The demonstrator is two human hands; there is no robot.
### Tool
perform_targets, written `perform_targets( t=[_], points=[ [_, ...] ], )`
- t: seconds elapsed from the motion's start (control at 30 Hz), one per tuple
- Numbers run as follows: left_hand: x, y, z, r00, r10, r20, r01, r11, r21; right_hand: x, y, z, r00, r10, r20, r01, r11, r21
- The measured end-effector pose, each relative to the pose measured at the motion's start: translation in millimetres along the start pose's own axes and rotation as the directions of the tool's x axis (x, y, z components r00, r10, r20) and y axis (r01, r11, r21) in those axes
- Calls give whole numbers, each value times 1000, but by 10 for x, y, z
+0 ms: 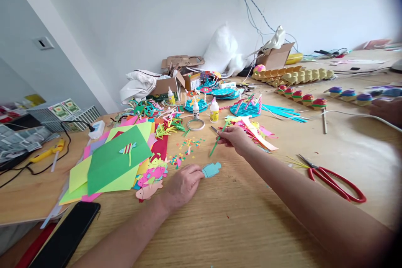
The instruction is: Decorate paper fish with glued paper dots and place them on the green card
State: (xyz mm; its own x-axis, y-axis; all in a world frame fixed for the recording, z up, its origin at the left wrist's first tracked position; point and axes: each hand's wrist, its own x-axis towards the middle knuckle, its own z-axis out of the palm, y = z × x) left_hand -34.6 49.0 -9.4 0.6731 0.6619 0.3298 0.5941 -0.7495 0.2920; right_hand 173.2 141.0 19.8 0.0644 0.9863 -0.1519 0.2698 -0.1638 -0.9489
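My left hand (187,179) rests on the table, its fingers closed on the tail end of a flat blue paper fish (212,169). Just beyond it, my right hand (234,138) pinches a thin green paper strip (215,147) that slants down toward the table. A small dark-tipped thing (214,129) also pokes out from these fingers; its kind is unclear. Confetti-like paper dots (188,146) lie between the hands and a roll of tape (195,124). Behind the right hand stand a yellow-labelled glue bottle (214,112) and a smaller white bottle (196,109).
Coloured paper sheets (119,163) and cut paper fish (150,190) lie left, above a black phone (67,234). Red-handled scissors (336,180) lie right. Painted egg-carton pieces (301,97) and another person's hand (386,111) are farther right.
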Motion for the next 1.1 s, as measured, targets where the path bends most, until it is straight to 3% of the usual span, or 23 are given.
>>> perform_targets(
  t=[0.2, 0.43, 0.77, 0.9, 1.0, 1.1],
  points=[
    [7, -7, 7, 1000, 7, 10, -7, 1000, 18, 213, -73, 107, 997, -75, 27, 80, 951, -300],
    [8, -20, -2, 1000, 3, -12, -3, 1000, 4, 403, -134, 208, 990, -137, 20, 120, 771, -625],
    [17, -16, -8, 1000, 3, -19, -3, 1000, 14, 375, -221, 176, 980, -201, -8, 112, 578, -808],
    [29, -73, -101, 992, -33, -118, 34, 999, 8, 205, -309, 71, 961, -278, 19, 177, 557, -811],
    [53, -216, -236, 966, -110, -236, 110, 994, -13, -76, -344, 9, 892, -439, 112, 354, 520, -778],
    [83, -398, -389, 926, -192, -326, 198, 980, -15, -392, -304, -18, 833, -501, 235, 486, 459, -743]
  ],
)
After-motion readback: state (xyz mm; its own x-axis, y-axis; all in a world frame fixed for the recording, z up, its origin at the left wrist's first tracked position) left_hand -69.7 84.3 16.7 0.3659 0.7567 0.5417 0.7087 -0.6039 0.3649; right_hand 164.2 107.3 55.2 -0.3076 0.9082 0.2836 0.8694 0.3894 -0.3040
